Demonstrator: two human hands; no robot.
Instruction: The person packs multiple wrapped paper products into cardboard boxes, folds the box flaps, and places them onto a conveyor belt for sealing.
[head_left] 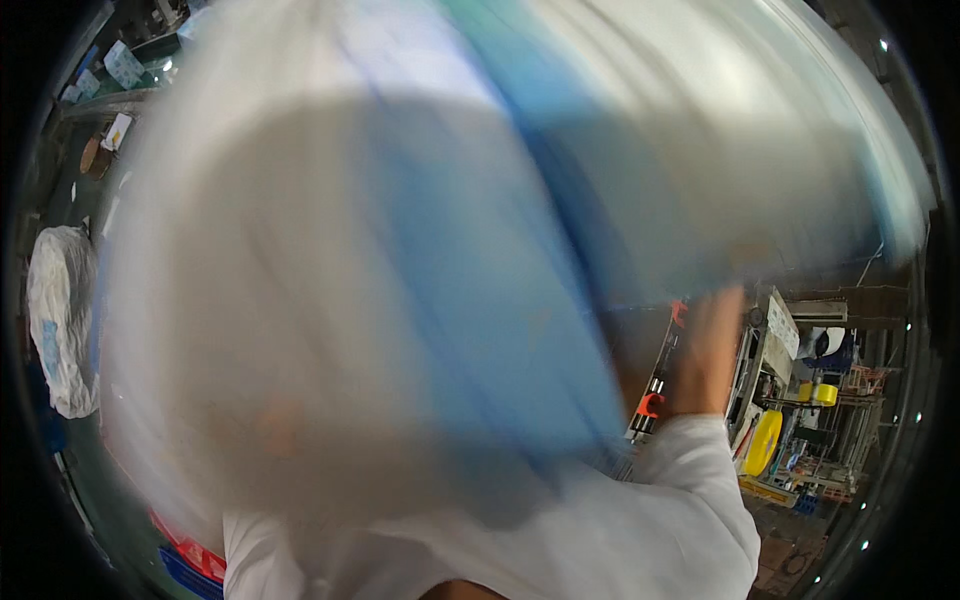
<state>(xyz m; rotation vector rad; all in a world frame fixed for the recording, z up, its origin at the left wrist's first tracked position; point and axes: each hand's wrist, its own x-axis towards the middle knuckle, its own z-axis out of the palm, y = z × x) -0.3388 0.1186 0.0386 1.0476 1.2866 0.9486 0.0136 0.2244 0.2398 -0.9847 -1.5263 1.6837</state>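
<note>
A large, baggy plastic sheet or bag, whitish and translucent with broad blue bands, fills most of the head view. It is close to me and smeared by motion. My right forearm, in a white sleeve, reaches up to the lower right edge of the plastic. There the hand meets it, but its fingers are hidden or blurred. Through the plastic at lower left shows a faint skin-coloured patch, perhaps my left hand. Its fingers cannot be made out.
Another crumpled white plastic bundle is at the far left, over a green surface. Red and blue items lie at lower left. To the right stands machinery with a yellow ring-shaped part and orange fittings. Small boxes are at upper left.
</note>
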